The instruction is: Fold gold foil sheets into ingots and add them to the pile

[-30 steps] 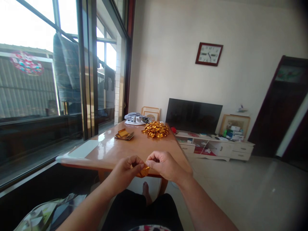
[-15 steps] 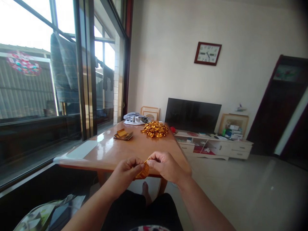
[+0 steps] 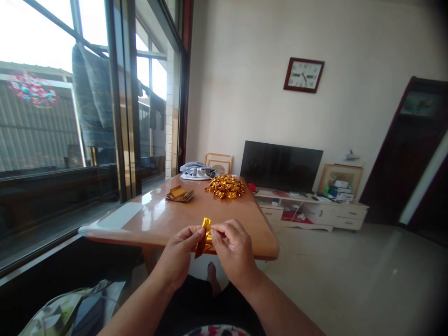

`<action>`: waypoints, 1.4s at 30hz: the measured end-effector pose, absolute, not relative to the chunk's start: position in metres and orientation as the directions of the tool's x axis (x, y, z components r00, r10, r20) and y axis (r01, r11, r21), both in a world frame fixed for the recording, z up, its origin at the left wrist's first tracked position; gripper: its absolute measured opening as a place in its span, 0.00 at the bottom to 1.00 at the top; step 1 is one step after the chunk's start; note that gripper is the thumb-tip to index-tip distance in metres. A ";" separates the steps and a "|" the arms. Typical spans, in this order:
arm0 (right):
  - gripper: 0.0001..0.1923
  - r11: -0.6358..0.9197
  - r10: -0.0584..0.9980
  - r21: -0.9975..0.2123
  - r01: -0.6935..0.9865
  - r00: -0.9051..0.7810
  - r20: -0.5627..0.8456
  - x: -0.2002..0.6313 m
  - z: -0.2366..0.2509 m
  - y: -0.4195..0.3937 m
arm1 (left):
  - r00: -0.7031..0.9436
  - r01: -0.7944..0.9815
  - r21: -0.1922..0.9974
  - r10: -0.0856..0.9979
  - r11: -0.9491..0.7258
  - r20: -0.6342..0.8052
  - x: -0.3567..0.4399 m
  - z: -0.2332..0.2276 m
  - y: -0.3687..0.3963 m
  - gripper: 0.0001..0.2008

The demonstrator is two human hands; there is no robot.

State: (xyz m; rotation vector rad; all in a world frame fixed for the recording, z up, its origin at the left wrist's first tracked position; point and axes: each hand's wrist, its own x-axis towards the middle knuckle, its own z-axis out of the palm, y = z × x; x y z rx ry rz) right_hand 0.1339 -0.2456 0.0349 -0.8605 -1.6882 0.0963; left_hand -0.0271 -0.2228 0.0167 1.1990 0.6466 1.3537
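Note:
A folded piece of shiny gold foil paper [image 3: 206, 225] stands between my two hands, just over the near edge of the table. My left hand [image 3: 184, 249] pinches its left side between thumb and fingers. With thumb and forefinger, my right hand [image 3: 234, 247] grips the right side. Farther up the table lies a heap of folded gold foil pieces [image 3: 226, 186]. To its left is a small stack of gold and brown paper sheets [image 3: 179, 193].
The brown table [image 3: 168, 224] has folded cloth [image 3: 196, 171] at its far end and a white sheet [image 3: 122, 215] on its left. A television [image 3: 282, 167] stands on a low white cabinet [image 3: 324, 213]. Below left is a bag with papers [image 3: 66, 310].
The gold foil paper has turned more upright, and its folded strip now rises above my fingers. My right hand has shifted its grip a little lower along the paper's right side.

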 end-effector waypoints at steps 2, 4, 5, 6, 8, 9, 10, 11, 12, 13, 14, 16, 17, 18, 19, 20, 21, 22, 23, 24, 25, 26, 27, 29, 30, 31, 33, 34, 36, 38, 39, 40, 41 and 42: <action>0.10 0.730 0.549 -0.443 0.520 -0.060 0.834 0.131 0.033 -0.244 | 0.167 -0.382 0.899 0.941 -0.213 0.294 -0.026 0.016 -0.224 0.15; 0.11 0.728 0.521 -0.404 0.554 -0.064 0.851 0.128 0.031 -0.242 | 0.144 -0.380 0.896 0.942 -0.232 0.305 -0.024 0.015 -0.225 0.14; 0.11 0.723 0.511 -0.390 0.570 -0.062 0.857 0.128 0.030 -0.241 | 0.133 -0.379 0.895 0.944 -0.234 0.303 -0.023 0.016 -0.226 0.14; 0.11 0.717 0.504 -0.381 0.584 -0.057 0.862 0.127 0.029 -0.239 | 0.122 -0.380 0.894 0.946 -0.236 0.301 -0.022 0.016 -0.227 0.14; 0.11 0.704 0.496 -0.375 0.603 -0.039 0.868 0.126 0.027 -0.237 | 0.103 -0.378 0.893 0.947 -0.245 0.303 -0.019 0.017 -0.229 0.14; 0.11 0.698 0.493 -0.377 0.610 -0.028 0.869 0.126 0.026 -0.236 | 0.092 -0.375 0.892 0.947 -0.253 0.308 -0.018 0.018 -0.230 0.13; 0.11 0.693 0.490 -0.378 0.614 -0.017 0.871 0.126 0.025 -0.235 | 0.081 -0.370 0.891 0.946 -0.264 0.314 -0.016 0.018 -0.231 0.12; 0.11 0.690 0.486 -0.379 0.617 -0.006 0.874 0.126 0.025 -0.235 | 0.067 -0.365 0.890 0.945 -0.275 0.320 -0.015 0.019 -0.232 0.12; 0.11 0.688 0.481 -0.379 0.619 0.002 0.877 0.126 0.024 -0.234 | 0.056 -0.361 0.889 0.945 -0.282 0.323 -0.014 0.019 -0.233 0.12; 0.11 0.688 0.475 -0.379 0.619 0.010 0.880 0.125 0.024 -0.234 | 0.045 -0.357 0.889 0.945 -0.288 0.324 -0.012 0.019 -0.234 0.12; 0.11 0.689 0.469 -0.378 0.618 0.016 0.883 0.125 0.024 -0.234 | 0.036 -0.354 0.888 0.945 -0.292 0.325 -0.011 0.019 -0.234 0.13; 0.10 0.692 0.462 -0.379 0.615 0.027 0.887 0.125 0.024 -0.234 | 0.022 -0.348 0.887 0.943 -0.303 0.331 -0.010 0.019 -0.235 0.12; 0.10 0.693 0.459 -0.380 0.613 0.032 0.888 0.125 0.023 -0.234 | 0.017 -0.345 0.887 0.942 -0.308 0.334 -0.009 0.019 -0.235 0.12; 0.09 0.694 0.456 -0.381 0.611 0.036 0.889 0.125 0.023 -0.234 | 0.012 -0.344 0.885 0.941 -0.314 0.339 -0.008 0.019 -0.235 0.12; 0.09 0.696 0.454 -0.382 0.608 0.040 0.890 0.125 0.023 -0.234 | 0.007 -0.344 0.883 0.939 -0.319 0.343 -0.008 0.018 -0.235 0.11; 0.08 0.696 0.454 -0.385 0.606 0.044 0.890 0.125 0.022 -0.234 | 0.002 -0.347 0.880 0.939 -0.323 0.345 -0.007 0.017 -0.234 0.11; 0.08 0.696 0.455 -0.388 0.604 0.047 0.889 0.125 0.022 -0.234 | -0.005 -0.351 0.878 0.938 -0.326 0.346 -0.007 0.016 -0.233 0.11; 0.07 0.696 0.458 -0.393 0.601 0.050 0.888 0.125 0.021 -0.233 | -0.010 -0.353 0.876 0.938 -0.328 0.347 -0.006 0.015 -0.233 0.11; 0.07 0.696 0.462 -0.398 0.598 0.053 0.885 0.125 0.021 -0.233 | -0.014 -0.354 0.875 0.937 -0.331 0.348 -0.006 0.014 -0.232 0.11; 0.07 0.695 0.467 -0.405 0.594 0.056 0.883 0.125 0.020 -0.233 | -0.016 -0.353 0.874 0.936 -0.334 0.351 -0.005 0.013 -0.231 0.11; 0.07 0.695 0.471 -0.411 0.589 0.058 0.880 0.125 0.020 -0.232 | -0.016 -0.349 0.874 0.935 -0.338 0.355 -0.005 0.012 -0.230 0.11; 0.07 0.697 0.476 -0.419 0.583 0.062 0.878 0.125 0.019 -0.232 | -0.015 -0.345 0.874 0.933 -0.343 0.360 -0.005 0.011 -0.230 0.11; 0.07 0.698 0.480 -0.427 0.574 0.066 0.875 0.125 0.019 -0.232 | -0.015 -0.340 0.874 0.931 -0.348 0.365 -0.005 0.010 -0.230 0.11; 0.07 0.699 0.494 -0.449 0.557 0.078 0.866 0.124 0.019 -0.233 | -0.019 -0.332 0.874 0.929 -0.355 0.370 -0.005 0.009 -0.231 0.10; 0.07 0.697 0.505 -0.464 0.547 0.084 0.859 0.124 0.020 -0.233 | -0.021 -0.327 0.875 0.929 -0.356 0.370 -0.005 0.009 -0.231 0.11; 0.07 0.694 0.520 -0.482 0.534 0.092 0.849 0.123 0.020 -0.234 | -0.021 -0.322 0.878 0.929 -0.355 0.369 -0.005 0.009 -0.231 0.11; 0.06 0.689 0.557 -0.533 0.491 0.112 0.823 0.122 0.021 -0.235 | -0.021 -0.316 0.882 0.932 -0.349 0.362 -0.006 0.009 -0.231 0.11; 0.06 0.688 0.580 -0.566 0.455 0.124 0.805 0.122 0.021 -0.235 | -0.022 -0.315 0.883 0.933 -0.347 0.359 -0.006 0.009 -0.230 0.12; 0.04 0.678 0.642 -0.646 0.350 0.147 0.753 0.121 0.020 -0.234 | -0.025 -0.317 0.884 0.934 -0.345 0.356 -0.007 0.009 -0.230 0.12; 0.03 0.640 0.727 -0.746 0.186 0.167 0.666 0.119 0.019 -0.232 | -0.025 -0.323 0.882 0.935 -0.343 0.355 -0.007 0.009 -0.229 0.12; 0.04 0.603 0.775 -0.793 0.085 0.170 0.608 0.118 0.018 -0.231 | -0.023 -0.323 0.882 0.935 -0.342 0.354 -0.007 0.008 -0.228 0.12; 0.06 0.558 0.820 -0.830 -0.019 0.166 0.547 0.117 0.018 -0.230 | -0.020 -0.322 0.883 0.935 -0.341 0.354 -0.007 0.007 -0.227 0.12; 0.08 0.507 0.858 -0.854 -0.116 0.155 0.489 0.115 0.017 -0.229 | -0.020 -0.316 0.885 0.935 -0.342 0.354 -0.007 0.006 -0.227 0.12; 0.10 0.460 0.887 -0.866 -0.196 0.139 0.440 0.114 0.018 -0.229 | -0.019 -0.308 0.887 0.934 -0.344 0.356 -0.007 0.005 -0.226 0.12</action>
